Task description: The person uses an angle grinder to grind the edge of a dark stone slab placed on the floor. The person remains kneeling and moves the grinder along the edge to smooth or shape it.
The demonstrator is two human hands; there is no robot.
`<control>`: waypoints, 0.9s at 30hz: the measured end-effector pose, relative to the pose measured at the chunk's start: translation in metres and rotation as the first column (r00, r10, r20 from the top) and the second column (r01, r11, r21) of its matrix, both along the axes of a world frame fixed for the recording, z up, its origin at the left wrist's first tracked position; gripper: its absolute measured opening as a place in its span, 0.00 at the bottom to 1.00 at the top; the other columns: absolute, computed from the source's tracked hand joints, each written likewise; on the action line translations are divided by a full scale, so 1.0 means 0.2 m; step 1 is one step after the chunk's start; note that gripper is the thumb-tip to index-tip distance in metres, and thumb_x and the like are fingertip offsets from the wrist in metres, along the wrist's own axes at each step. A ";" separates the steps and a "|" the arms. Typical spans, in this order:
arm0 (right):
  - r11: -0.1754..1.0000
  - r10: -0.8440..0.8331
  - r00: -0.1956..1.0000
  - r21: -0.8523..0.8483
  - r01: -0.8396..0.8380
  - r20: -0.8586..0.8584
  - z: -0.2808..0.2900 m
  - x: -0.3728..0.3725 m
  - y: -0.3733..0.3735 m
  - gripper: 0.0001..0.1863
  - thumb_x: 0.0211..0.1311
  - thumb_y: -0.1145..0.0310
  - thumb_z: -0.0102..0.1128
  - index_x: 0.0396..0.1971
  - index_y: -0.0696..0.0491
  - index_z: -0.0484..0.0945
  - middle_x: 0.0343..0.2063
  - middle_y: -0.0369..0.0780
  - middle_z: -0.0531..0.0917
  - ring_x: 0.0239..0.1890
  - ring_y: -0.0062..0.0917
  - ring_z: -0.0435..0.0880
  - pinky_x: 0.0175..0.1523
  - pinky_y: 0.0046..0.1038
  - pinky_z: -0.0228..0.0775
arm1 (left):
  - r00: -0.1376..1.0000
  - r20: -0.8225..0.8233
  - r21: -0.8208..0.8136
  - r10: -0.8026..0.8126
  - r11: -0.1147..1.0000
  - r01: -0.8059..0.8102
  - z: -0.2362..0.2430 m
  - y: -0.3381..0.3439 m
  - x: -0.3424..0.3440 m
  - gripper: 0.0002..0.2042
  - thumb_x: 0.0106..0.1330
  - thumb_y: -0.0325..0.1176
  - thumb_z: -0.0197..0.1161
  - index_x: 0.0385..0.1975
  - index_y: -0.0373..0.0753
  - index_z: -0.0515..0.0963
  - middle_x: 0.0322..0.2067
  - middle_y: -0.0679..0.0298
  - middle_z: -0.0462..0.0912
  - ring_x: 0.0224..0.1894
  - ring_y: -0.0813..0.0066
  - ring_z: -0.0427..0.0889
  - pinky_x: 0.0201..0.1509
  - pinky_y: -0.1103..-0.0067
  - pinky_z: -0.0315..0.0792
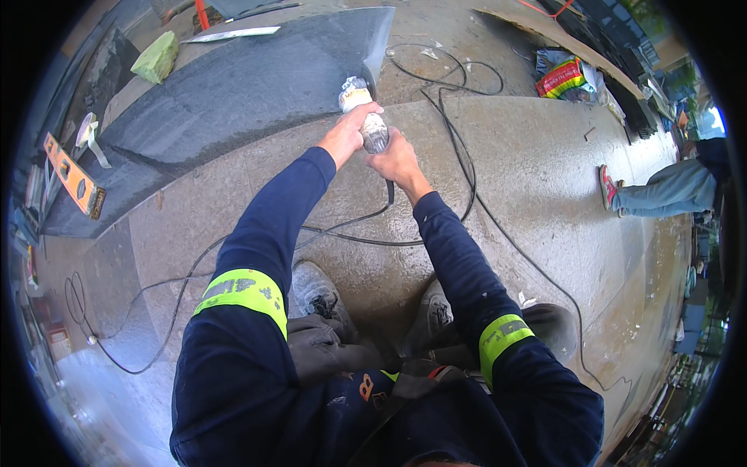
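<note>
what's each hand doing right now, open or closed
Left hand: closed around the front of the grey power tool.
Right hand: closed around the rear of the same tool, by its black cable.

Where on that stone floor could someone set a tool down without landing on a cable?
Bare slab lies right of the black cable, up to another person's shoe. It is crowded around both hands, left hand and right hand, on the grinder.

Dark stone slab [233, 93] looks matt and finely speckled, its cut edge rough. Power tool [372, 128] body seems dusty grey metal, hard to tell. Floor [545, 171] is pale, rough, stained stone; sleeves [264, 233] are navy cloth.
</note>
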State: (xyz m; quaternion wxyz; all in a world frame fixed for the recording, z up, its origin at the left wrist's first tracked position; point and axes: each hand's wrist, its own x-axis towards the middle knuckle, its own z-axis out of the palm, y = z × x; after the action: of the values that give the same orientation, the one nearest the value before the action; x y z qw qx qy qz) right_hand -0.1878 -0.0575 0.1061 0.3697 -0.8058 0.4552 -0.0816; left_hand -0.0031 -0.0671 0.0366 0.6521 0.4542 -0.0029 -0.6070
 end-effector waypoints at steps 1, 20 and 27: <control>1.000 0.000 1.000 -0.011 0.000 0.008 -0.01 0.01 0.00 0.43 0.50 0.56 0.85 0.64 0.61 0.79 0.53 0.59 0.93 0.59 0.55 0.93 0.65 0.47 0.85 | 1.000 -0.003 0.011 0.002 1.000 -0.002 -0.01 0.00 0.01 0.12 0.65 0.30 0.81 0.42 0.46 0.82 0.28 0.67 0.85 0.27 0.65 0.88 0.34 0.61 0.86; 0.999 -0.009 0.999 -0.035 0.011 0.054 0.02 -0.02 0.01 0.38 0.50 0.59 0.84 0.60 0.63 0.82 0.45 0.54 0.94 0.50 0.46 0.97 0.58 0.42 0.88 | 1.000 -0.028 -0.009 -0.004 1.000 0.004 0.08 0.01 -0.01 0.13 0.64 0.28 0.81 0.41 0.44 0.82 0.29 0.65 0.86 0.28 0.62 0.89 0.35 0.55 0.88; 0.999 -0.016 0.998 -0.034 0.018 0.064 0.08 -0.05 0.02 0.38 0.50 0.59 0.84 0.60 0.62 0.82 0.47 0.55 0.94 0.52 0.47 0.96 0.60 0.44 0.87 | 0.999 -0.031 -0.003 -0.012 1.000 0.012 0.13 0.02 -0.03 0.12 0.63 0.29 0.81 0.39 0.45 0.82 0.29 0.66 0.86 0.27 0.63 0.89 0.34 0.57 0.87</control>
State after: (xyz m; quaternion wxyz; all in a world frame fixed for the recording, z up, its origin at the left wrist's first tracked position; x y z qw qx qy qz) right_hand -0.1968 -0.0526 0.1217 0.3694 -0.8052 0.4487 -0.1180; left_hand -0.0098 -0.0640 0.0617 0.6491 0.4440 0.0037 -0.6177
